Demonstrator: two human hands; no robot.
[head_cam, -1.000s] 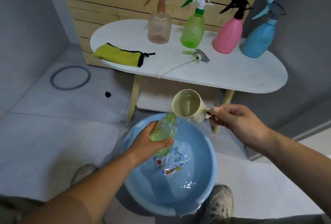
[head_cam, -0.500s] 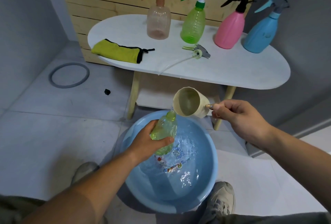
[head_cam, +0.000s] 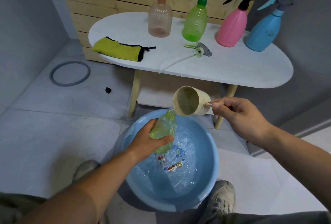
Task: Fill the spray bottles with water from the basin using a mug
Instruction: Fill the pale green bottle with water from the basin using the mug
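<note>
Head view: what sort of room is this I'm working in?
Probably a plain indoor utility or wash corner: grey tiled floor, blue plastic basin of water set on it, and a white oval table against a pale wooden slat panel.

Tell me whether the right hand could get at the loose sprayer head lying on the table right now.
Probably not yet: the right hand grips the mug, tilted over the bottle. The way to the sprayer head itself looks open; nothing stands in front of it.
</note>
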